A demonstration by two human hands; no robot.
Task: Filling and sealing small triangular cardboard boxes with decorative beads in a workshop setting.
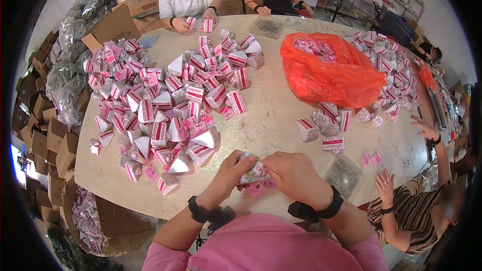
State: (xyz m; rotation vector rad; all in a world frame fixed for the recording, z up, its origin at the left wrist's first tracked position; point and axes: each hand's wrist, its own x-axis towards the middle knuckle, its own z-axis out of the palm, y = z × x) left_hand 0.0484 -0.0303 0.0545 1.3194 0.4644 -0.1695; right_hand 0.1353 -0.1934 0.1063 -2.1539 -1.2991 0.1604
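At the table's near edge, my left hand (230,174) is closed around a cake-slice-shaped piece (253,173) with a pale, speckled face. My right hand (295,176) pinches the same piece from its right side; what its fingertips grip is partly hidden. Just below the piece, a pink card tag (257,189) shows between the hands. A big heap of similar pink-and-white cake-slice pieces (160,101) spreads over the table to the left, its closest pieces not far from my left hand. Beside my right wrist lies a shallow clear tray (362,172) of small metallic parts.
A red plastic bag (326,88) of pink tags stands on the right, with several cake slices (333,144) before it and more heaped behind. Two co-workers sit across the table; another person's hands (385,189) are at the right edge. A filled carton (118,223) stands lower left.
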